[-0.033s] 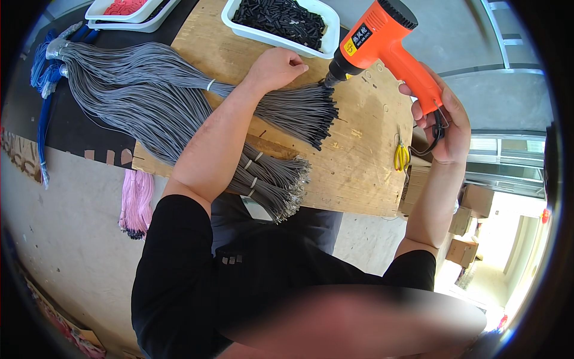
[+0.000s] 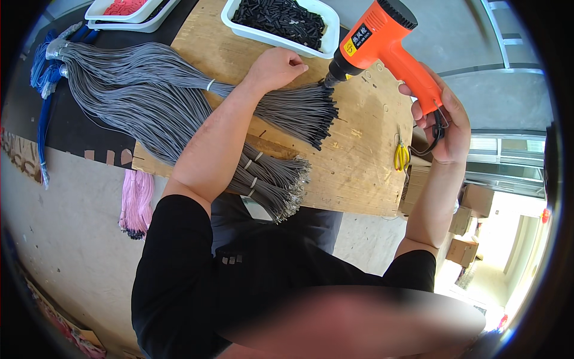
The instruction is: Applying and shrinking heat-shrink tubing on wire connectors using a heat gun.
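My right hand (image 2: 451, 128) grips the handle of an orange heat gun (image 2: 373, 39), with fingers wrapped around it. Its metal nozzle points down at the far edge of a fanned bundle of grey wires (image 2: 293, 110), whose ends carry black sleeves (image 2: 326, 122). Curled closed, my left hand (image 2: 275, 69) rests at the far side of this bundle, left of the nozzle; what its fingers hold, if anything, is hidden. Nearer me, more grey wires (image 2: 272, 179) bound with white ties end in bare, silvery tips, partly covered by my left forearm.
A white tray (image 2: 332, 43) of short black tubes stands beyond my left hand. Yellow-handled scissors (image 2: 402, 157) lie near the wooden board's (image 2: 359, 179) right edge. White trays (image 2: 149, 23) with red pieces sit far left. Pink wires (image 2: 137, 200) hang at the left; cardboard boxes (image 2: 463, 251) stand right.
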A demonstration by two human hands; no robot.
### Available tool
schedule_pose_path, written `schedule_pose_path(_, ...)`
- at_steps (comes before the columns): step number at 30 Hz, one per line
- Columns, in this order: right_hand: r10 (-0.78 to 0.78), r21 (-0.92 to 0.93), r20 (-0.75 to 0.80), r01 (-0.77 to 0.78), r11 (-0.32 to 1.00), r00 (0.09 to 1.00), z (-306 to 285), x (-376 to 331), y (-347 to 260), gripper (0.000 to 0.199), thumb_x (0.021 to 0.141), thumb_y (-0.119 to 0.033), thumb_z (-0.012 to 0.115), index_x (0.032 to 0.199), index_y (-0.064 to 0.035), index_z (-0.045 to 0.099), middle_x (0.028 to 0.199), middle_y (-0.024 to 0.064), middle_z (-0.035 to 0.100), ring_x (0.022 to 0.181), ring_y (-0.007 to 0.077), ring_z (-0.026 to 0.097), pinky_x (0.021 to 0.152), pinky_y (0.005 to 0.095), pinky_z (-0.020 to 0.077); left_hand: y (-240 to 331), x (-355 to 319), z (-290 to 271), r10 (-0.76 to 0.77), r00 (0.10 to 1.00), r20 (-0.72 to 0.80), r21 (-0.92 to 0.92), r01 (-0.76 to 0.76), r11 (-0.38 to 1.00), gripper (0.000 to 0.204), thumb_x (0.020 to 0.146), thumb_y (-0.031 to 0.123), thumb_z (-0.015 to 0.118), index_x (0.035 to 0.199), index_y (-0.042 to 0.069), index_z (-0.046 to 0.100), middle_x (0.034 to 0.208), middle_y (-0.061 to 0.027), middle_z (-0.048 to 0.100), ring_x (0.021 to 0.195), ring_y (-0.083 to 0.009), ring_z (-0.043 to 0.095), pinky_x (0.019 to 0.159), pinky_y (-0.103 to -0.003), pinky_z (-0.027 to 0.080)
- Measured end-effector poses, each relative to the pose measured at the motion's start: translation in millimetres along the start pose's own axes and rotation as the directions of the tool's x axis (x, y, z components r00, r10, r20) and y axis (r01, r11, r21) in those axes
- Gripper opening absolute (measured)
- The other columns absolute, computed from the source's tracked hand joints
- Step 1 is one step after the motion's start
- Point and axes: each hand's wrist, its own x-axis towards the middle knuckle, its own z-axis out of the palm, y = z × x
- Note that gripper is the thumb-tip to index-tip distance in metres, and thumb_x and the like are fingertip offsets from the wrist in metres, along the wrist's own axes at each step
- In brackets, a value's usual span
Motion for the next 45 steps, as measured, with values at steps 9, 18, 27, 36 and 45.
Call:
schedule_pose_path(9, -0.006, 0.019, -0.038, 0.006, 1.0, 0.999, -7, -7, 0, 0.067, 0.102, -0.035, 0.051, 0.146, 0.0141, 0.04, 0.115, 0.0288, 0.068, 0.073, 0.0138, 0.065, 0.058, 0.0218, 0.0494, -3, 2, 1, 0.001, 1.0, -0.001, 0.009, -0.001, 1.0, 0.031, 0.091, 0.034, 0.071, 0.097, 0.005, 0.077, 0.085, -0.0146, 0.075, 0.082, -0.0321, 0.071, 0.077, -0.04, 0.056)
schedule_pose_path(18, -0.007, 0.035, -0.063, 0.009, 0.999, 0.998, -7, -14, 2, 0.069, 0.101, -0.036, 0.052, 0.146, 0.0148, 0.04, 0.116, 0.0296, 0.068, 0.071, 0.0142, 0.064, 0.057, 0.0223, 0.0485, -1, 2, 0, -0.015, 1.0, 0.019, 0.013, 0.015, 1.0, 0.031, 0.091, 0.035, 0.071, 0.098, 0.005, 0.077, 0.086, -0.0142, 0.075, 0.083, -0.032, 0.071, 0.077, -0.04, 0.056)
schedule_pose_path(27, -0.011, 0.037, -0.052, 0.013, 0.999, 0.999, -3, -16, 1, 0.072, 0.1, -0.038, 0.054, 0.147, 0.0152, 0.039, 0.115, 0.0302, 0.068, 0.071, 0.0144, 0.064, 0.056, 0.022, 0.0479, -4, 3, 0, -0.006, 1.0, 0.013, 0.03, 0.005, 1.0, 0.032, 0.091, 0.035, 0.071, 0.098, 0.005, 0.077, 0.09, -0.0152, 0.075, 0.086, -0.0333, 0.071, 0.079, -0.04, 0.056)
schedule_pose_path(36, -0.006, 0.002, -0.054, 0.006, 1.0, 0.999, -2, -21, 0, 0.073, 0.1, -0.038, 0.053, 0.147, 0.0153, 0.038, 0.115, 0.0297, 0.068, 0.07, 0.0134, 0.064, 0.055, 0.0203, 0.0473, -4, 2, 2, -0.019, 1.0, 0.018, 0.019, 0.018, 1.0, 0.032, 0.09, 0.036, 0.071, 0.098, 0.005, 0.077, 0.091, -0.0154, 0.075, 0.087, -0.0336, 0.071, 0.079, -0.04, 0.056)
schedule_pose_path(45, -0.011, 0.021, -0.031, 0.012, 1.0, 0.999, 0, -18, 2, 0.073, 0.099, -0.039, 0.055, 0.147, 0.0145, 0.039, 0.116, 0.0297, 0.068, 0.07, 0.014, 0.064, 0.056, 0.0211, 0.0478, 0, 1, 0, -0.014, 1.0, 0.016, 0.005, 0.014, 1.0, 0.032, 0.09, 0.035, 0.071, 0.098, 0.005, 0.077, 0.088, -0.0155, 0.075, 0.084, -0.0335, 0.071, 0.078, -0.04, 0.056)
